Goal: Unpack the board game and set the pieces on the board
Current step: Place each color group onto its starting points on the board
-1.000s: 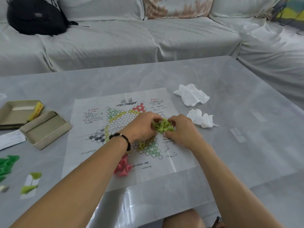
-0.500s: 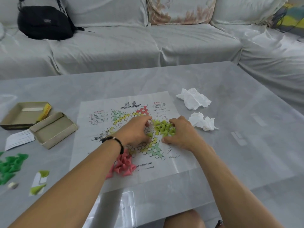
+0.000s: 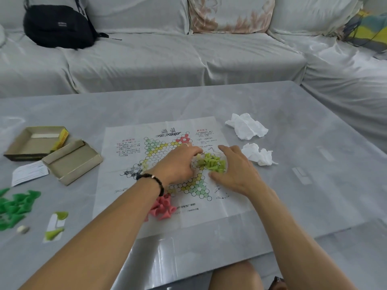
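The paper board (image 3: 167, 164) is white with a star of green, yellow, red and black circles. Cones: yellow-green (image 3: 212, 162), pink (image 3: 162, 209), dark green (image 3: 15, 208). Grey marbled table (image 3: 293, 206); black bag (image 3: 58, 26).

- The paper board (image 3: 167, 164) lies flat in the middle of the table (image 3: 293, 126), straight before you.
- Your left hand (image 3: 178, 164) and right hand (image 3: 236, 172) rest on the board, with a heap of pieces (image 3: 212, 162) between them.
- A second heap (image 3: 162, 208) sits on the board's near edge, partly under your left forearm.
- Left of the board lie two open box halves (image 3: 52, 151), touching, with a card (image 3: 29, 174) before them.
- A third heap (image 3: 14, 208) lies at the table's left edge; two loose pieces (image 3: 55, 225) lie just right of it.
- Two crumpled tissues (image 3: 251, 139) lie right of the board.
- Behind the table stands a sofa (image 3: 167, 59), a bag (image 3: 58, 26) on its left seat.
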Motion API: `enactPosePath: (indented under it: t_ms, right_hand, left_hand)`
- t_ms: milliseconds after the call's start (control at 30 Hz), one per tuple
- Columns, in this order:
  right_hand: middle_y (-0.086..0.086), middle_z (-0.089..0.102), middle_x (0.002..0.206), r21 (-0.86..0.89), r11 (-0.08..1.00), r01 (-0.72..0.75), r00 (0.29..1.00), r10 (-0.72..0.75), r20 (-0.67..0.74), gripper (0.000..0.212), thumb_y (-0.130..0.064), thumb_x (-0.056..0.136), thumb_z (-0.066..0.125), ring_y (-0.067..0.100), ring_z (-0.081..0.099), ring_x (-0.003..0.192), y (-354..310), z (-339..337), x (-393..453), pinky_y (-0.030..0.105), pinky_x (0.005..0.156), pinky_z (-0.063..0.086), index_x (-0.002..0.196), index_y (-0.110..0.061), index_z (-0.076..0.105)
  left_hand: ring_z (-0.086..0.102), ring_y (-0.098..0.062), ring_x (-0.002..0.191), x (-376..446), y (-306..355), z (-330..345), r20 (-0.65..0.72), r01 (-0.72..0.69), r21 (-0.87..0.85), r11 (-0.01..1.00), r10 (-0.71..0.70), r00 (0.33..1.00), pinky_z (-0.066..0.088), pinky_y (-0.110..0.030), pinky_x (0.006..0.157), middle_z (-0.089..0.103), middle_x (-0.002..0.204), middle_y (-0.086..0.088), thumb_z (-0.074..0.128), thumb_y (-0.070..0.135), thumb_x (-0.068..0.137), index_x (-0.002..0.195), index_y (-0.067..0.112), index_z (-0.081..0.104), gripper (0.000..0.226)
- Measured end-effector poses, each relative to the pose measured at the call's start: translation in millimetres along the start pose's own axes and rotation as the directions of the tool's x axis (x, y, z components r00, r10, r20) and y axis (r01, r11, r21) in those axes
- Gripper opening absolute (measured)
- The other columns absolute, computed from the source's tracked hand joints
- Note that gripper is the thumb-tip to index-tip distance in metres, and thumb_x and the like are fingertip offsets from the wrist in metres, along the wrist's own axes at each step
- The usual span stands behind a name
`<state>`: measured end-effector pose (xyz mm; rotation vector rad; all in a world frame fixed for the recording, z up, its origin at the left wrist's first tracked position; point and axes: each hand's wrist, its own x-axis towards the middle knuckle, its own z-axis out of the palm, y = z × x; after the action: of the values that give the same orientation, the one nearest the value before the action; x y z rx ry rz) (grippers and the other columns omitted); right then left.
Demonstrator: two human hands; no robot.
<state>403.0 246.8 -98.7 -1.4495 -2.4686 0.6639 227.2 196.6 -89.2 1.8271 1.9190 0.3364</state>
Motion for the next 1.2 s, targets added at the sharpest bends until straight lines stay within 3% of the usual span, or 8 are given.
enactPosePath:
  t_ms: [167,367,500,667,767,900,1067,1200]
  right_hand:
    - [0.000,0.037,0.143,-0.224,0.961,0.161,0.975,-0.189,-0.113,0.063,-0.043,0.084,0.055,0.022,0.039,0.126,-36.9,12.1,-28.1,0.036,0.097,0.039,0.141,-0.020,0.039]
    - [0.011,0.048,0.140,-0.299,0.894,0.334,0.920,-0.378,-0.104,0.055,-0.036,0.081,0.057,0.032,0.045,0.125,-107.3,45.8,-58.6,0.046,0.094,0.045,0.130,-0.011,0.053]
    - [0.010,0.045,0.144,-0.306,0.860,0.409,0.888,-0.452,-0.082,0.054,-0.039,0.086,0.042,0.031,0.042,0.131,-157.3,74.4,-73.9,0.045,0.098,0.043,0.133,-0.012,0.050]
    - [0.013,0.046,0.141,-0.255,0.817,0.517,0.847,-0.532,0.010,0.053,-0.031,0.085,0.059,0.033,0.040,0.132,-207.8,108.8,-93.8,0.045,0.100,0.039,0.132,-0.007,0.051]
    - [0.011,0.041,0.144,-0.247,0.792,0.558,0.829,-0.544,0.127,0.057,-0.028,0.086,0.058,0.031,0.038,0.130,-230.3,124.8,-96.8,0.043,0.100,0.036,0.138,-0.008,0.045]
    - [0.006,0.034,0.148,-0.295,0.759,0.581,0.813,-0.525,0.251,0.060,-0.016,0.086,0.054,0.029,0.037,0.127,-251.2,143.2,-80.1,0.041,0.099,0.037,0.143,-0.016,0.036]
    - [0.005,0.051,0.129,-0.285,0.739,0.610,0.788,-0.530,0.314,0.028,-0.008,0.089,0.051,0.029,0.044,0.113,-261.5,161.8,-57.4,0.036,0.085,0.040,0.114,-0.017,0.061]
    - [0.011,0.057,0.109,-0.258,0.776,0.576,0.815,-0.519,0.256,0.026,0.001,0.085,0.053,0.030,0.050,0.105,-259.9,167.1,-49.8,0.035,0.081,0.042,0.105,-0.007,0.068]
  left_hand:
    - [0.035,-0.016,0.132,-57.8,-22.4,-2.6,-0.200,-0.024,0.105,0.994,0.044,0.979,0.039,-0.038,0.105,0.037,0.143,0.003,0.054,0.035,0.094,0.141,0.025,0.040,0.050]
    - [0.043,-0.032,0.132,-141.7,-68.8,-6.0,-0.394,-0.004,0.273,0.962,0.116,0.912,0.038,-0.047,0.105,0.056,0.133,-0.012,0.043,0.041,0.091,0.130,0.012,0.055,0.050]
    - [0.043,-0.033,0.132,-198.1,-106.2,-2.8,-0.453,0.118,0.271,0.955,0.018,0.892,0.038,-0.054,0.105,0.055,0.134,-0.012,0.036,0.043,0.091,0.131,0.010,0.054,0.055]
    - [0.022,-0.024,0.143,-263.1,-154.8,-0.7,-0.478,0.233,0.085,0.969,-0.165,0.863,0.017,-0.037,0.115,0.035,0.151,-0.006,0.059,0.033,0.085,0.146,0.014,0.033,0.069]
    - [0.032,-0.024,0.136,-283.6,-168.5,-2.4,-0.481,0.288,0.067,0.955,-0.222,0.848,0.028,-0.038,0.109,0.039,0.146,-0.005,0.063,0.040,0.081,0.146,0.015,0.035,0.075]
    - [0.049,-0.025,0.115,-278.8,-172.3,0.0,-0.458,0.321,0.150,0.935,-0.222,0.861,0.039,-0.040,0.093,0.056,0.122,-0.003,0.060,0.046,0.087,0.132,0.020,0.053,0.053]
    - [0.054,-0.022,0.090,-270.3,-184.5,4.4,-0.504,0.266,0.120,0.957,-0.172,0.846,0.046,-0.038,0.074,0.063,0.097,0.002,0.060,0.036,0.090,0.107,0.024,0.070,0.023]
    - [0.054,-0.021,0.093,-268.3,-183.2,0.9,-0.509,0.261,0.029,0.965,-0.211,0.835,0.047,-0.034,0.075,0.062,0.096,0.000,0.060,0.025,0.089,0.106,0.018,0.068,0.020]
